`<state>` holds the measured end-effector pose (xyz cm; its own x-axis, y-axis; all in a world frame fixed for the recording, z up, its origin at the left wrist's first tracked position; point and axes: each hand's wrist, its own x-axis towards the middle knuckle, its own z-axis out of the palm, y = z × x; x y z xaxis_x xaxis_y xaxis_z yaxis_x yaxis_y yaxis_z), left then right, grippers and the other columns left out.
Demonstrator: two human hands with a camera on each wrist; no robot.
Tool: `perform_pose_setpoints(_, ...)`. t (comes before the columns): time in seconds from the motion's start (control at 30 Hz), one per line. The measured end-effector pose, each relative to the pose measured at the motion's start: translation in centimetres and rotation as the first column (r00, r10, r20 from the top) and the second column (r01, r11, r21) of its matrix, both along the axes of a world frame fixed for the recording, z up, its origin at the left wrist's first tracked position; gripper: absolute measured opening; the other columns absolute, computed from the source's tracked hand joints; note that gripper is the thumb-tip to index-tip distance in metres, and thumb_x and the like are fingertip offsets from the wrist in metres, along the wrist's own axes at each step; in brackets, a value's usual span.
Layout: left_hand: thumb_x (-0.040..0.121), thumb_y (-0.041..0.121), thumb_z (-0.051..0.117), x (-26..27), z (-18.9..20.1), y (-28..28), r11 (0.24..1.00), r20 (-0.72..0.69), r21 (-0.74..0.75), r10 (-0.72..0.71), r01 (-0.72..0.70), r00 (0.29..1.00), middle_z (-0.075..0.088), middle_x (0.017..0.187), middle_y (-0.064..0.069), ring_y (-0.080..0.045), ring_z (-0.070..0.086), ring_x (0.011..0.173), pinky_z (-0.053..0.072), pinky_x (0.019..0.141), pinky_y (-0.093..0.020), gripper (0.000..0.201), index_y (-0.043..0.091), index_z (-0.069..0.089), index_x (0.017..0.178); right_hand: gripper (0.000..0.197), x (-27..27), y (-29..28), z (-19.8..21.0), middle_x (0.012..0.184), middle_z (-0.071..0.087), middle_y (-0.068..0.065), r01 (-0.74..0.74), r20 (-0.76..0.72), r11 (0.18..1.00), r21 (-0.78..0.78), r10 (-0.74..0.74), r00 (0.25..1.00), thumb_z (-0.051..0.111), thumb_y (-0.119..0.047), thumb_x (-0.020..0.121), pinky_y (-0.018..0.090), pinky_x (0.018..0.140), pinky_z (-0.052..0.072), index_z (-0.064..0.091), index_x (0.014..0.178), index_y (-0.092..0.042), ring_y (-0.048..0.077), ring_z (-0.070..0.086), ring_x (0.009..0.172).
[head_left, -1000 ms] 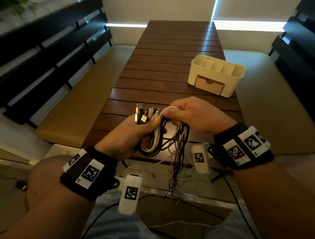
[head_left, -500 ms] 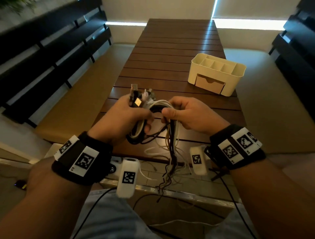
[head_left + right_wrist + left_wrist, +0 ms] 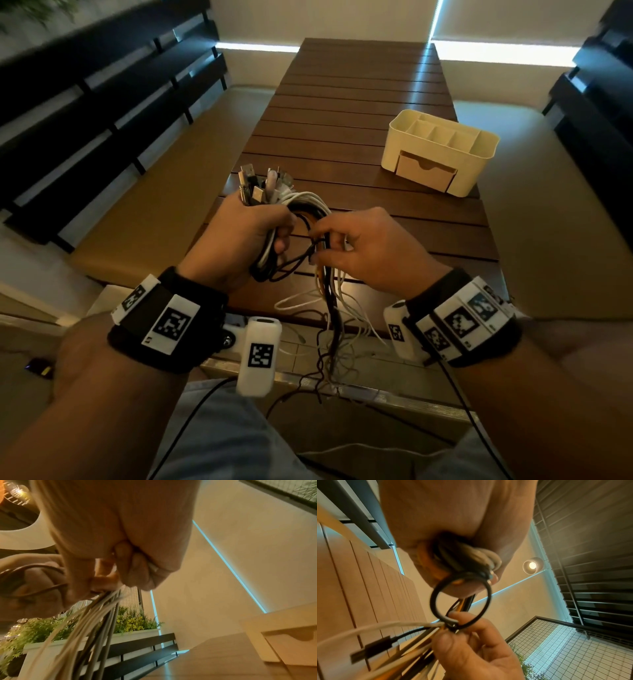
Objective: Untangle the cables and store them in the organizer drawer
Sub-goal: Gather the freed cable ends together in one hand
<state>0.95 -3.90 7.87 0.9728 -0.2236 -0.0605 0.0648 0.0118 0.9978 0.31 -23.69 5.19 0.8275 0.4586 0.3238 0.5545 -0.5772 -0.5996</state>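
1. Gripping the plug ends of the tangled bundle of white, black and orange cables (image 3: 301, 219), the left hand (image 3: 239, 240) is curled tight round them above the near end of the dark brown slatted wooden counter (image 3: 342, 113).
2. The right hand (image 3: 370, 250) pinches a few strands between thumb and fingertips just right of the left hand; the wrist views show its fingers closed on a thin black loop (image 3: 460, 599) and several pale strands.
3. The loose tails hang down past the near counter edge, well apart from the cream plastic organizer with the tan drawer (image 3: 442, 150), which sits far right on the counter with its drawer closed.
4. These cables look light, limp and springy, so loops will likely snag on one another; the smooth sheaths may slip through a soft pinch.
5. I judge the stiff plugs the best hold: keep them anchored, and draw one strand out at a time, near the knot.
6. Hard tugging would likely tighten the tangle.
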Motion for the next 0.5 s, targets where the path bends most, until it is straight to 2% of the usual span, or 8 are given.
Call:
perform_pose_setpoints(0.07, 0.086, -0.003, 0.054, 0.0, 0.0, -0.1, 1.000, 0.005, -0.003, 0.011, -0.011, 1.000, 0.041, 0.053, -0.009, -0.022, 0.037, 0.045, 0.040, 0.045, -0.029, 0.043, 0.019, 0.053, 0.050, 0.019, 0.1, 0.2, -0.8, 0.066, 0.054, -0.018, 0.012, 0.115, 0.999, 0.037, -0.016, 0.993, 0.073, -0.018, 0.088, 0.015, 0.068, 0.050, 0.073, 0.106, -0.013, 0.000, 0.060, 0.064)
perform_pose_setpoints(0.13, 0.088, -0.004, 0.053, 0.0, -0.1, -0.2, 0.999, 0.006, -0.015, 0.032, -0.032, 0.999, 0.040, 0.055, -0.009, -0.021, 0.037, 0.046, 0.039, 0.044, -0.028, 0.043, 0.018, 0.050, 0.052, 0.012, 0.1, 0.3, -1.1, 0.061, 0.050, -0.021, 0.026, 0.099, 0.996, 0.083, -0.034, 0.995, 0.072, -0.014, 0.089, 0.013, 0.065, 0.049, 0.074, 0.100, -0.010, -0.002, 0.058, 0.060)
perform_pose_setpoints(0.2, 0.089, -0.005, 0.052, 0.0, 0.0, -0.3, 0.998, 0.000, -0.032, 0.057, -0.057, 0.998, 0.038, 0.056, -0.008, -0.019, 0.037, 0.045, 0.039, 0.043, -0.027, 0.038, 0.015, 0.046, 0.058, 0.006, 0.0, 0.2, -1.0, 0.056, 0.051, -0.017, 0.042, 0.042, 0.996, 0.079, -0.046, 0.998, 0.070, -0.014, 0.090, 0.010, 0.061, 0.046, 0.072, 0.094, -0.011, 0.001, 0.057, 0.056)
perform_pose_setpoints(0.3, 0.090, -0.007, 0.051, 0.4, 0.1, -0.3, 0.992, 0.011, -0.041, 0.121, -0.120, 0.993, 0.038, 0.057, -0.007, -0.016, 0.038, 0.044, 0.037, 0.043, -0.026, 0.033, 0.012, 0.040, 0.064, 0.005, -0.3, 0.1, -0.5, 0.062, 0.062, -0.008, 0.018, -0.181, 1.000, -0.015, -0.021, 0.983, 0.069, -0.023, 0.092, 0.017, 0.057, 0.049, 0.069, 0.090, -0.019, 0.006, 0.060, 0.055)
perform_pose_setpoints(0.37, 0.088, -0.005, 0.051, 1.0, 0.1, 0.2, 0.980, -0.011, -0.087, 0.181, -0.182, 0.983, 0.038, 0.057, -0.005, -0.015, 0.038, 0.045, 0.035, 0.043, -0.025, 0.031, 0.013, 0.041, 0.065, 0.009, -0.6, 0.1, -0.2, 0.071, 0.064, -0.008, -0.043, -0.357, 0.987, -0.158, -0.017, 0.934, 0.069, -0.031, 0.091, 0.021, 0.058, 0.049, 0.068, 0.088, -0.023, 0.005, 0.060, 0.061)
perform_pose_setpoints(0.5, 0.087, -0.002, 0.052, 1.9, 0.2, 1.0, 0.952, -0.024, -0.157, 0.264, -0.264, 0.964, 0.038, 0.059, -0.001, -0.012, 0.037, 0.045, 0.035, 0.043, -0.024, 0.023, 0.012, 0.045, 0.070, 0.013, -1.6, 0.4, -1.3, 0.088, 0.064, -0.006, -0.253, -0.584, 0.843, -0.474, -0.086, 0.807, 0.070, -0.037, 0.089, 0.027, 0.069, 0.046, 0.068, 0.087, -0.024, 0.010, 0.057, 0.082)
